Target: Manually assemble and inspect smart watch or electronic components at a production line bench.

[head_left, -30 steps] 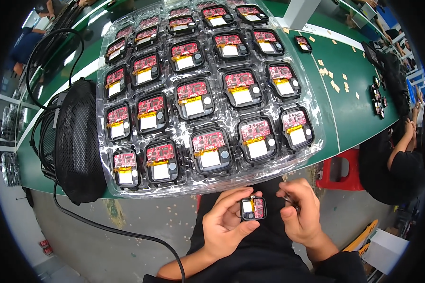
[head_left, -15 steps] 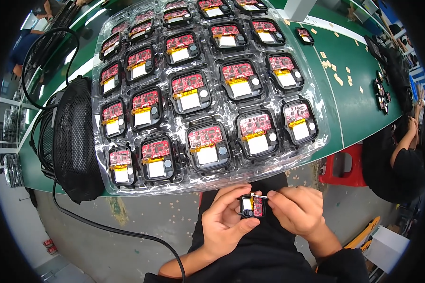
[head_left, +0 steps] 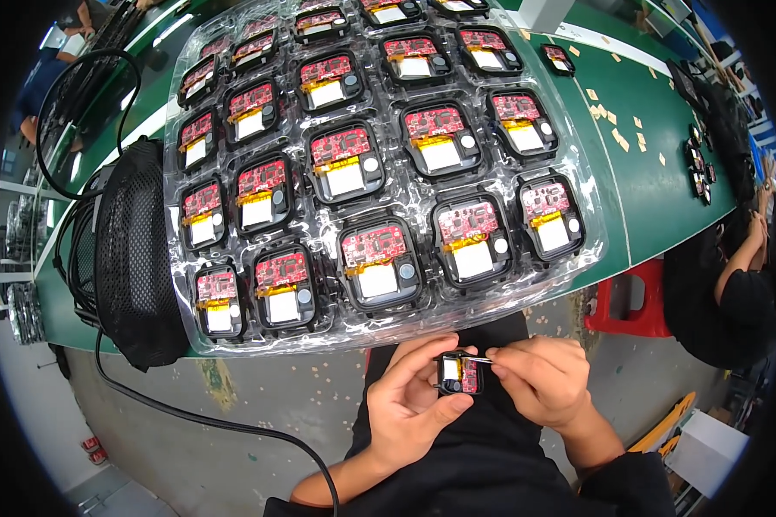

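Left hand (head_left: 409, 405) fingers grip a small module (head_left: 459, 376), right hand (head_left: 539, 379) fingers pinch its tab; clear tray (head_left: 233, 340) holds matching modules.

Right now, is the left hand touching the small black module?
Touching: the head view shows the left hand with fingers wrapped around the small black module.
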`<action>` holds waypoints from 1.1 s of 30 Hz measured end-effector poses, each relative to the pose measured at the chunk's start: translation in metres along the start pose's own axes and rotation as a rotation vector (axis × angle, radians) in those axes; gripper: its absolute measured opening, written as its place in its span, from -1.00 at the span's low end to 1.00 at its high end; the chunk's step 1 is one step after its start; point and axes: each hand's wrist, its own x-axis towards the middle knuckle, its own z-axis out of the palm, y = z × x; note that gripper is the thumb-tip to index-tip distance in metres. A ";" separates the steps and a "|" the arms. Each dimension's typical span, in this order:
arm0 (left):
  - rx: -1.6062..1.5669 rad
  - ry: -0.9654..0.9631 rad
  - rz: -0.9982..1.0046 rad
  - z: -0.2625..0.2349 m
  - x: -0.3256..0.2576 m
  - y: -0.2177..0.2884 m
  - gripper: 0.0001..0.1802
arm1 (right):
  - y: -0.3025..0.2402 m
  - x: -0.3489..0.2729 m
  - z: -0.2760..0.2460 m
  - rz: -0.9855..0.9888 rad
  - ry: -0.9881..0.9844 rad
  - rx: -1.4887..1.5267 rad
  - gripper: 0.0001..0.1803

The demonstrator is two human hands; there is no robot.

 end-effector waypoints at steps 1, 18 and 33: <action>0.001 0.002 0.000 0.000 0.000 0.000 -0.36 | -0.001 0.001 -0.002 0.007 -0.019 -0.006 -0.78; 0.018 0.025 -0.001 0.006 -0.002 0.002 -0.35 | -0.002 -0.003 -0.002 -0.142 -0.014 -0.259 -0.65; 0.948 0.046 0.726 0.008 0.001 0.003 -0.50 | -0.038 0.014 -0.013 0.121 -0.128 0.155 -0.69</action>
